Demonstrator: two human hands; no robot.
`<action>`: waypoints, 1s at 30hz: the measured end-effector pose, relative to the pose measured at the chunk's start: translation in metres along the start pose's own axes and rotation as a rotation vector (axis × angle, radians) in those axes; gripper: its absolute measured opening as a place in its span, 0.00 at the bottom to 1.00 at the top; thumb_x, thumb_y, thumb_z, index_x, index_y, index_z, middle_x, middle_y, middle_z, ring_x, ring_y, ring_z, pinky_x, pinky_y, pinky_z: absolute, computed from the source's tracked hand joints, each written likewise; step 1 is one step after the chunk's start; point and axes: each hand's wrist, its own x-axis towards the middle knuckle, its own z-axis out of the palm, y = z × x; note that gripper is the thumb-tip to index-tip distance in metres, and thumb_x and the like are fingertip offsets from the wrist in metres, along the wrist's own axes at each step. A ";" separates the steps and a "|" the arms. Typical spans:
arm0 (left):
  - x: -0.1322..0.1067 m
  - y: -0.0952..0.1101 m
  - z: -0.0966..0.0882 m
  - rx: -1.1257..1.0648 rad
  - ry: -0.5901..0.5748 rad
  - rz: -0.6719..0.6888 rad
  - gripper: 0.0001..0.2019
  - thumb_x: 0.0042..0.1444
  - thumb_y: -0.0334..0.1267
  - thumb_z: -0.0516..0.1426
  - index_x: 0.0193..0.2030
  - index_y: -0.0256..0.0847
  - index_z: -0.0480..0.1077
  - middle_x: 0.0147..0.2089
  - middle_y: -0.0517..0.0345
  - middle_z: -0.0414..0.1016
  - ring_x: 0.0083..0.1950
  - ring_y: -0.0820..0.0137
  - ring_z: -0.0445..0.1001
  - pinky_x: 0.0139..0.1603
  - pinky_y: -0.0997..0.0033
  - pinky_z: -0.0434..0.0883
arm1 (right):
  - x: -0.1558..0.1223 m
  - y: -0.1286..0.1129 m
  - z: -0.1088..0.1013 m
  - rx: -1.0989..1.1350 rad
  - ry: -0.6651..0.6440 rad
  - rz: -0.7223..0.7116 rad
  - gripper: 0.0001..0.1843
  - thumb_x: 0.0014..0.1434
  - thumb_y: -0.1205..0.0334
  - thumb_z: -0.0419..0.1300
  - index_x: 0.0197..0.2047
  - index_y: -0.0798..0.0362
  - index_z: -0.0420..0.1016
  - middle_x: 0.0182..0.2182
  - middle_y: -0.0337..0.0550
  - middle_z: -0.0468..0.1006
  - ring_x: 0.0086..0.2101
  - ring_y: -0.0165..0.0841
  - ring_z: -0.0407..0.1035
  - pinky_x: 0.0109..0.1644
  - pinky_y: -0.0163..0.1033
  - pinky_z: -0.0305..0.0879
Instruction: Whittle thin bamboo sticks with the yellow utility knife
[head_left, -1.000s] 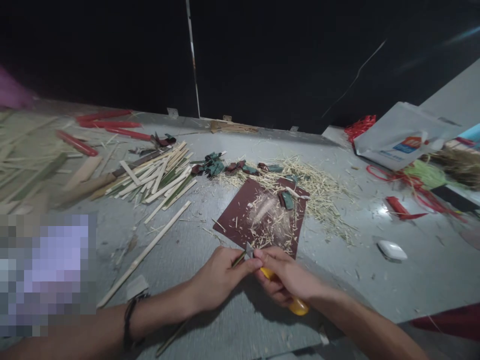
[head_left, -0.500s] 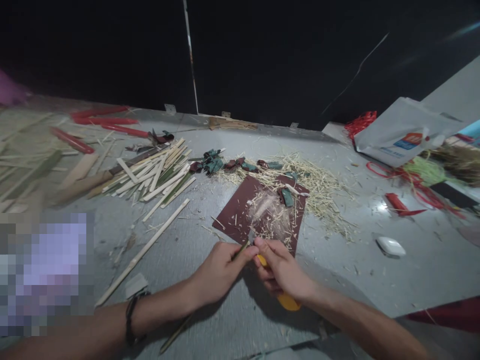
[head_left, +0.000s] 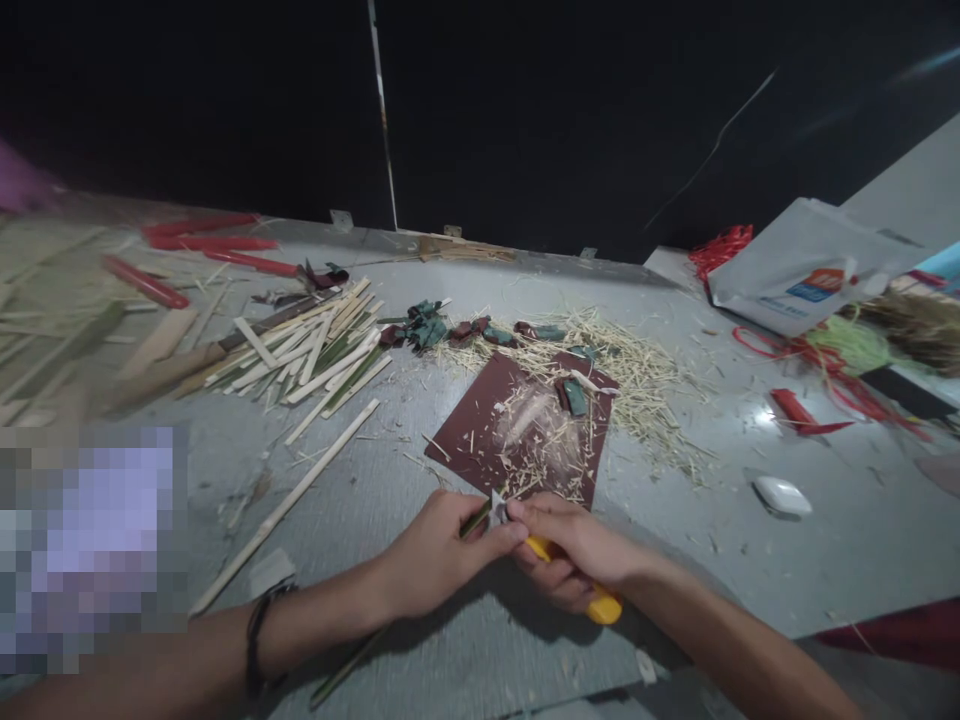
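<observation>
A: Where is the green strip?
B: In the left hand, pinched under the thumb. The right hand is closed around the yellow-handled knife, and its blade is at the strip's tip.
A: How to shave it well?
B: I would use a low blade angle, light pressure, thumbs away from the edge. Just beyond both hands, the brown sheet on the tabletop carries shavings.

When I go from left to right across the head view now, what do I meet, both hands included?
Nearest red cylindrical rod → fanned pile of thin pale-and-green strips → left hand → right hand, gripping a yellow-handled knife → glossy white rounded object → flat black rectangular piece.
</observation>
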 end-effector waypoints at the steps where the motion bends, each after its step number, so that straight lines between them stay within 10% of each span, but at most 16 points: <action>1: 0.000 -0.001 0.000 -0.007 0.004 -0.002 0.26 0.62 0.58 0.57 0.22 0.42 0.56 0.23 0.69 0.48 0.27 0.74 0.50 0.26 0.71 0.49 | 0.000 0.000 0.000 -0.001 0.000 0.004 0.28 0.65 0.32 0.58 0.29 0.49 0.64 0.12 0.24 0.53 0.11 0.23 0.42 0.11 0.27 0.42; 16: 0.002 0.001 0.004 -0.111 0.046 -0.017 0.27 0.67 0.58 0.52 0.26 0.37 0.69 0.24 0.66 0.52 0.28 0.74 0.52 0.27 0.72 0.50 | 0.011 0.006 0.024 -0.059 0.411 -0.213 0.35 0.54 0.21 0.58 0.29 0.47 0.60 0.13 0.23 0.54 0.12 0.22 0.42 0.12 0.28 0.41; 30: 0.006 -0.008 -0.021 -0.343 -0.257 -0.003 0.26 0.57 0.62 0.63 0.29 0.38 0.69 0.17 0.72 0.54 0.17 0.80 0.49 0.16 0.78 0.45 | 0.006 0.003 0.008 -0.081 0.113 -0.169 0.32 0.61 0.27 0.59 0.28 0.49 0.63 0.13 0.23 0.53 0.13 0.22 0.41 0.13 0.28 0.41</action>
